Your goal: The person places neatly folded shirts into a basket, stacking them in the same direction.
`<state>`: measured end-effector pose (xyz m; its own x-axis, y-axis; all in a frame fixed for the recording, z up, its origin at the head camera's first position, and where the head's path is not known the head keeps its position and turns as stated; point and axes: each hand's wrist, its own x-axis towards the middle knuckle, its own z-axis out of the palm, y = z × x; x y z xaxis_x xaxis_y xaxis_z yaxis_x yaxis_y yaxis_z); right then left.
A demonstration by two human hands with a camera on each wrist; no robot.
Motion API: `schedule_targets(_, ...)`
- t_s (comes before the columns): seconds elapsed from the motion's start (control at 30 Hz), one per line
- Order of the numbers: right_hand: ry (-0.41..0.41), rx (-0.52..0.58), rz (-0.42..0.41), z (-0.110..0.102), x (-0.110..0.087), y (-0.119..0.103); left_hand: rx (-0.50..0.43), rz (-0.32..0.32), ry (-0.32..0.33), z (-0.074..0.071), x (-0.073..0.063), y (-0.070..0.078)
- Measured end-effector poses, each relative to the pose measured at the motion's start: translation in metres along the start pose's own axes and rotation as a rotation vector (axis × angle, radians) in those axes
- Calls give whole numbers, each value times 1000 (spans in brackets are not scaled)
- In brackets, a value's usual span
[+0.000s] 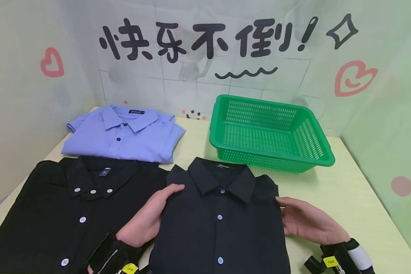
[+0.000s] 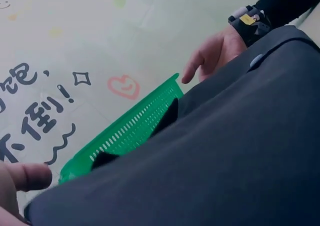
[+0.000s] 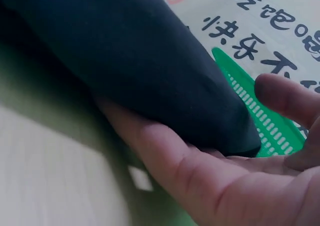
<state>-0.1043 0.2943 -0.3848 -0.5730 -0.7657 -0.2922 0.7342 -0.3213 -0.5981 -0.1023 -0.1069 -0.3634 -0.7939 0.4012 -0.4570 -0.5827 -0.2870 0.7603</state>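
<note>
A folded dark shirt [image 1: 198, 228] with pale buttons and a pointed collar lies between my two hands. My left hand [image 1: 147, 217] is at its left edge, the thumb reaching over the shoulder. In the left wrist view that straight thumb [image 2: 35, 177] stands a little off the cloth; the other fingers are hidden. On the opposite side my right hand [image 1: 311, 221] meets the shirt's edge. Its straight fingers [image 3: 165, 151] run under the cloth in the right wrist view, while the thumb [image 3: 285, 96] is held apart above.
A green plastic basket [image 1: 274, 149] stands behind the shirt, to the right. At the left, a black shirt [image 1: 48, 205] with white buttons lies in front of a folded light blue shirt [image 1: 140, 139]. A printed sheet [image 1: 246, 38] backs the pale table [image 1: 335, 182].
</note>
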Motion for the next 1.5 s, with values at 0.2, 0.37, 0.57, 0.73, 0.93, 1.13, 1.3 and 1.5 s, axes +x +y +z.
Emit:
schedule_targets(0.2,54,-12,14,9,14,3,31,-45,-46,-4,2,-3)
schedule_targets(0.37,216,-154,29,19,29,3,58,-26,-16,-4,3,-4)
schedule_targets(0.57,407,-262,13,29,44,7,82,19,14,-3,2,0)
schedule_targets(0.73,414,-305,-12,37,44,7,105,57,62,-2,-3,5)
schedule_targets(0.93,405,-414,-52,53,35,4,114,100,129,1,-12,9)
schedule_targets(1.13,392,-571,-108,65,21,4,195,157,234,5,-17,11)
schedule_targets(1.3,374,-654,-146,71,13,-1,242,187,289,7,-22,14)
schedule_targets(1.5,422,-729,-176,75,5,-16,295,249,282,13,-22,25)
